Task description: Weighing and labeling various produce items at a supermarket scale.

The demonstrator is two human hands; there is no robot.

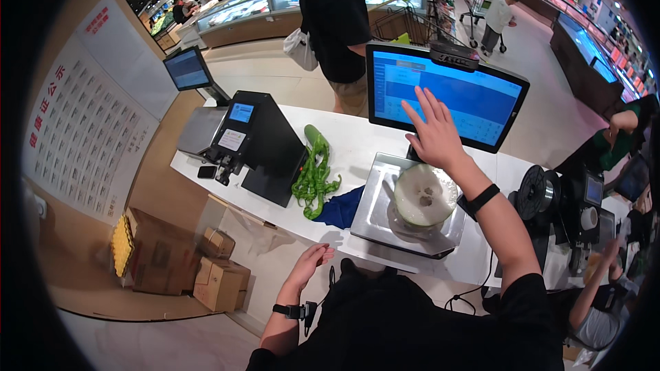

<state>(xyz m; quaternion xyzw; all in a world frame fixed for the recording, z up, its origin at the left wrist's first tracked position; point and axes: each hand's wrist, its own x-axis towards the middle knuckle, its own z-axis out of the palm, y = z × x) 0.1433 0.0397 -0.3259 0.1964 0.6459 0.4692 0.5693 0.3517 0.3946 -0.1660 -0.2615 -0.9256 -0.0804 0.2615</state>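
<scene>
My right hand reaches over the steel scale to the blue touchscreen, fingers spread at its surface; I cannot tell whether they touch it. On the scale sits a cut piece of pale melon with green rind. My left hand is below the counter's front edge at the left, empty, fingers loosely bent. Left of the scale lie long green peppers, a green gourd and a dark blue cloth.
A black machine stands left on the white counter, cardboard boxes below. A person in black stands beyond the counter. At right are more machines and other people, one co-worker's hand raised. A shopper with a cart is behind.
</scene>
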